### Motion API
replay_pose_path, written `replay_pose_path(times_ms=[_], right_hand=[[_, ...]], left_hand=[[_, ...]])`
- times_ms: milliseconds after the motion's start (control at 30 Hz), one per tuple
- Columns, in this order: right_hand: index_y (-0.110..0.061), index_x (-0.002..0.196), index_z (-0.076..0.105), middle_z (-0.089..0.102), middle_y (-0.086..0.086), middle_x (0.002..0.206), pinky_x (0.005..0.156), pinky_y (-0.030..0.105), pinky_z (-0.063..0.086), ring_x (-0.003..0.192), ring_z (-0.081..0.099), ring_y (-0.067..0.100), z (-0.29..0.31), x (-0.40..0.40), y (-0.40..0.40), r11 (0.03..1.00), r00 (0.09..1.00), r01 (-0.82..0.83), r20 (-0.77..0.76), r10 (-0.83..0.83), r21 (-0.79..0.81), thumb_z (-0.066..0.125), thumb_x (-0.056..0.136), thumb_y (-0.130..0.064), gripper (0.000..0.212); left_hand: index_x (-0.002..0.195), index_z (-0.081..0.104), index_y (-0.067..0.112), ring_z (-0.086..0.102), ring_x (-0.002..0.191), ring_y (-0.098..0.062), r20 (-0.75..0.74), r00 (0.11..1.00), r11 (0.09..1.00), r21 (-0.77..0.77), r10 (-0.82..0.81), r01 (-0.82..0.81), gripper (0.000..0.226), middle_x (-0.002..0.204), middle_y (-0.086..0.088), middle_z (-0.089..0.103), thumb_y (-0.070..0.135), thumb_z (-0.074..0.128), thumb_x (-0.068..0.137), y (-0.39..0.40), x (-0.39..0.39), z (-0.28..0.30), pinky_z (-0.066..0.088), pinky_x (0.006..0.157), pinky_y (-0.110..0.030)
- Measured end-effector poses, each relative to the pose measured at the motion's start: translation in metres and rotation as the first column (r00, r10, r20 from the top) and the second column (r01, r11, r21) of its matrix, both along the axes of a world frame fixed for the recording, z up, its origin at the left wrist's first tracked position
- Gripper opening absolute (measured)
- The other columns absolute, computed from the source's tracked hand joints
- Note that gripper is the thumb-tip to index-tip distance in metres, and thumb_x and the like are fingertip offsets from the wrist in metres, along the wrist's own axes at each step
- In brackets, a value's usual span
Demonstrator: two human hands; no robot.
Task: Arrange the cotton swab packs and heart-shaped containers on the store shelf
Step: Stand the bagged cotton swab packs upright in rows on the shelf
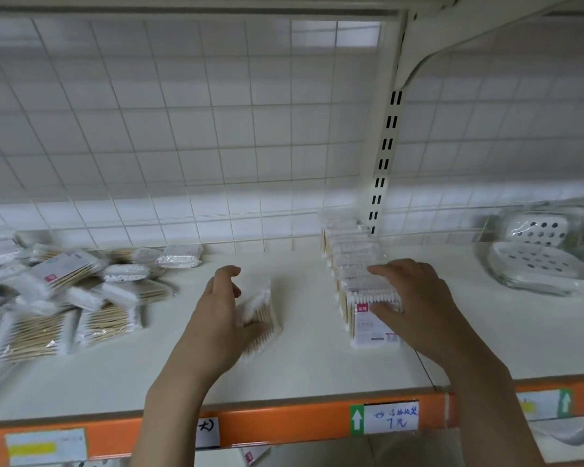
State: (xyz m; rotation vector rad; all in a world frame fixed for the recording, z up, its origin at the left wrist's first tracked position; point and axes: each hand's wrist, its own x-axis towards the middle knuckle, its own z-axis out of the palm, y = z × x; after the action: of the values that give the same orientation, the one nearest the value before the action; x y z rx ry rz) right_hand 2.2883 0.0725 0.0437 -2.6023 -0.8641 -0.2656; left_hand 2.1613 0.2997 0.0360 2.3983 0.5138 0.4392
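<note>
On the white shelf (300,365), a row of cotton swab packs (351,264) stands upright, running back toward the slotted post. My right hand (415,305) grips the front pack of that row (371,328), fingers over its top and thumb on its face. My left hand (216,318) holds a single swab pack (260,311) tilted on the shelf, a little left of the row. A loose heap of swab packs (64,298) lies at the far left. No heart-shaped containers are visible.
Clear wrapped plastic soap dishes (540,261) sit at the right rear. A white wire grid (216,146) backs the shelf, and a slotted upright post (385,156) stands behind the row. The orange front rail (284,426) carries price labels.
</note>
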Motion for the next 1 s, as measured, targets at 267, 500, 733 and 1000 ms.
replay_pose_path(times_ms=[267,500,733,1000], right_hand=[[-0.03,0.128,0.051,0.05,-0.012,0.127,0.092,0.019,0.021,0.124,0.036,0.008,0.004,-0.015,0.045,0.977,0.975,-0.208,0.087,0.203,0.056,0.06,0.088,-0.027,0.041],[-0.03,0.132,0.047,0.048,-0.016,0.128,0.102,0.021,0.027,0.123,0.035,0.003,-0.005,-0.032,0.094,0.922,0.923,-0.385,0.039,0.384,0.043,0.054,0.091,-0.026,0.041],[-0.026,0.13,0.05,0.053,-0.011,0.127,0.102,0.026,0.033,0.121,0.042,0.01,-0.005,-0.026,0.137,0.897,0.899,-0.438,0.01,0.438,0.054,0.05,0.094,-0.024,0.036],[-0.024,0.128,0.052,0.053,-0.007,0.124,0.097,0.028,0.039,0.119,0.043,0.011,-0.014,-0.01,0.204,0.877,0.875,-0.48,-0.067,0.48,0.007,0.05,0.094,-0.024,0.034]], left_hand=[[0.099,0.046,0.028,0.055,0.094,-0.011,0.067,0.993,0.991,0.102,-0.098,0.091,0.04,0.098,0.01,0.058,0.01,0.073,0.075,0.012,-0.007,0.002,0.044,0.077,-0.023],[0.109,0.065,0.018,0.054,0.096,-0.009,0.079,0.979,0.96,0.226,-0.188,0.166,0.043,0.102,0.008,0.056,-0.009,0.057,0.076,0.031,-0.016,-0.003,0.038,0.078,-0.006],[0.084,0.066,0.024,0.043,0.1,-0.006,0.115,0.991,0.973,0.225,-0.075,0.047,0.048,0.113,0.007,0.04,-0.019,0.047,0.074,0.063,-0.03,-0.004,0.028,0.076,0.005],[0.084,0.058,0.031,0.056,0.087,-0.02,0.16,0.987,0.982,0.187,0.001,-0.031,0.052,0.1,-0.01,0.058,-0.016,0.038,0.078,0.106,-0.051,0.009,0.035,0.066,-0.006]])
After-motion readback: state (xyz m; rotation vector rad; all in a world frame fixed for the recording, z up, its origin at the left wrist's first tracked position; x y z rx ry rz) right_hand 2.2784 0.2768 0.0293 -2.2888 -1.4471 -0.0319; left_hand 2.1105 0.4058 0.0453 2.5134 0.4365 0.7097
